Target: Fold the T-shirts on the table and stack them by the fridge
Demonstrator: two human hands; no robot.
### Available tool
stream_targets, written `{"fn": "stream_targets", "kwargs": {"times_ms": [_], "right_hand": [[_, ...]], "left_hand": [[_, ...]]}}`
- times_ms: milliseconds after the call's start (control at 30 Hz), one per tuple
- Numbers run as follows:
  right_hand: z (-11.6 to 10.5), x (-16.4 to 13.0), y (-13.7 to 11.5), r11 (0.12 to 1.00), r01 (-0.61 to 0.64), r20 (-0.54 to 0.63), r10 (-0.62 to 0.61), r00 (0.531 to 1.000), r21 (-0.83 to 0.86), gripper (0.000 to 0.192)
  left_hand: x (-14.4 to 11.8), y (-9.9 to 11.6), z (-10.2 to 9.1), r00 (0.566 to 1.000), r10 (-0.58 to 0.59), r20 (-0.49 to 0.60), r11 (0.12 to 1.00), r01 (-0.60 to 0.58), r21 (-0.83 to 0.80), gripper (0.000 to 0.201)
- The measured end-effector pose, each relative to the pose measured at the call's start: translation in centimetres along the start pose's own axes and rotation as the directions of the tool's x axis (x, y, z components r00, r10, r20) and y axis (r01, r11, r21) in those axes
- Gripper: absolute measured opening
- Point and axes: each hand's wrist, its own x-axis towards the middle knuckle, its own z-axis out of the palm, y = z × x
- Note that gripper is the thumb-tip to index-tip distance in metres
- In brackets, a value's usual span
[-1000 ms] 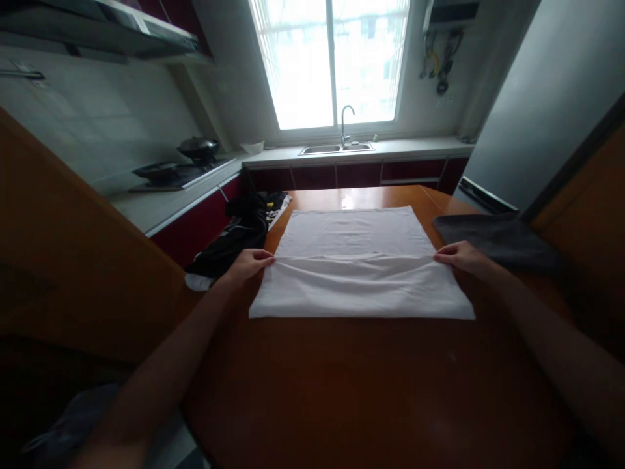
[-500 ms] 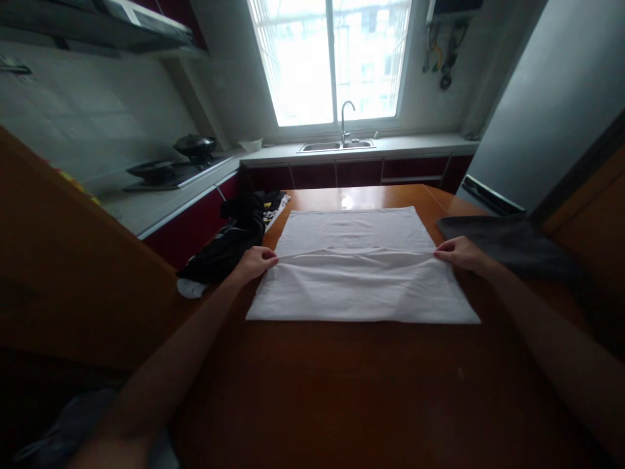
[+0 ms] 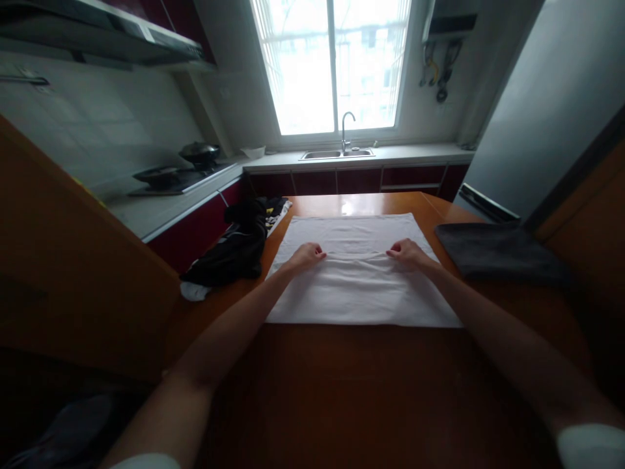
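A white cloth lies flat on the brown wooden table, with its near part folded up so that a fold edge runs across its middle. My left hand rests on that edge left of centre, fingers curled on the fabric. A short way to its right, my right hand pinches the same edge. Both forearms reach over the table from the near side.
A folded dark grey cloth lies on the table to the right. A heap of black clothes hangs over the table's left edge. Behind are a stove with a pan, a sink with a tap, a window and a grey fridge.
Both hands have slid inward along the fold edge, from the cloth's left and right sides toward its middle. The camera view has shifted slightly.
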Motion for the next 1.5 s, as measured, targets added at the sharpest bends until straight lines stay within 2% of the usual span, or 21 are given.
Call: {"fn": "stream_targets", "kwargs": {"times_ms": [133, 267, 333, 400, 467, 533, 633, 767, 900, 1033, 1167, 1233, 1333, 1400, 1500], "right_hand": [[0.5, 0.9, -0.8, 1.000, -0.020, -0.016, 0.020, 1.000, -0.016, 0.025], [0.9, 0.8, -0.7, 0.998, -0.039, -0.036, 0.038, 0.999, -0.048, 0.024], [1.3, 0.0, -1.0, 0.996, -0.034, -0.078, 0.028, 0.997, -0.078, 0.025], [1.8, -1.3, -1.9, 0.992, 0.009, -0.172, -0.030, 0.985, -0.123, 0.030], [2.7, -3.0, -3.2, 0.982, 0.106, -0.233, -0.141, 0.962, -0.156, 0.037], [3.9, -4.7, -4.7, 0.960, 0.232, -0.185, -0.260, 0.948, -0.159, 0.046], [5.9, -6.7, -6.6, 0.935, 0.323, -0.027, -0.330, 0.944, -0.147, 0.062], [6.9, -7.4, -7.0, 0.950, 0.288, 0.075, -0.281, 0.957, -0.117, 0.071], [5.7, -7.1, -4.9, 0.952, 0.264, 0.099, -0.251, 0.963, -0.156, 0.077], [4.1, -7.2, 0.3, 0.952, 0.206, 0.107, -0.186, 0.977, -0.227, 0.078], [2.5, -7.7, 6.0, 0.948, 0.093, 0.018, -0.092, 0.996, -0.303, 0.073], [1.9, -7.9, 7.2, 0.945, 0.039, -0.023, -0.049, 0.999, -0.325, 0.071], [1.9, -8.0, 5.6, 0.941, 0.015, -0.093, -0.049, 0.994, -0.338, 0.070], [2.5, -8.2, 3.0, 0.948, 0.074, -0.105, -0.112, 0.988, -0.311, 0.069], [4.1, -8.8, -1.0, 0.951, 0.190, -0.044, -0.206, 0.978, -0.243, 0.068]], "left_hand": [[0.6, 0.3, 1.1, 0.998, -0.043, -0.034, 0.999, 0.043, -0.001, 0.021], [-0.5, 0.3, 1.9, 0.986, -0.090, -0.141, 0.995, 0.095, 0.033, 0.024], [-1.5, 0.8, 2.2, 0.975, -0.036, -0.220, 0.996, 0.054, 0.073, 0.029], [-2.7, 1.7, 2.7, 0.965, 0.107, -0.240, 0.990, -0.081, 0.116, 0.033], [-3.8, 2.9, 3.4, 0.947, 0.277, -0.162, 0.956, -0.255, 0.143, 0.039], [-4.9, 4.1, 4.5, 0.925, 0.379, -0.037, 0.916, -0.369, 0.157, 0.048], [-6.0, 5.2, 6.2, 0.922, 0.379, 0.083, 0.902, -0.388, 0.188, 0.056], [-6.5, 5.3, 7.0, 0.933, 0.348, 0.093, 0.904, -0.360, 0.229, 0.057], [-6.4, 5.2, 6.8, 0.933, 0.349, 0.093, 0.903, -0.361, 0.232, 0.057], [-6.4, 5.3, 6.8, 0.938, 0.335, 0.091, 0.908, -0.347, 0.233, 0.057], [-6.4, 5.5, 6.8, 0.936, 0.338, 0.096, 0.906, -0.351, 0.235, 0.058], [-6.4, 5.6, 6.6, 0.936, 0.338, 0.101, 0.906, -0.352, 0.235, 0.058], [-6.6, 5.8, 6.3, 0.939, 0.328, 0.103, 0.908, -0.344, 0.240, 0.058], [-6.9, 6.0, 6.2, 0.939, 0.334, 0.081, 0.903, -0.344, 0.259, 0.058], [-7.6, 6.4, 6.3, 0.930, 0.362, 0.064, 0.887, -0.365, 0.281, 0.059]]}}
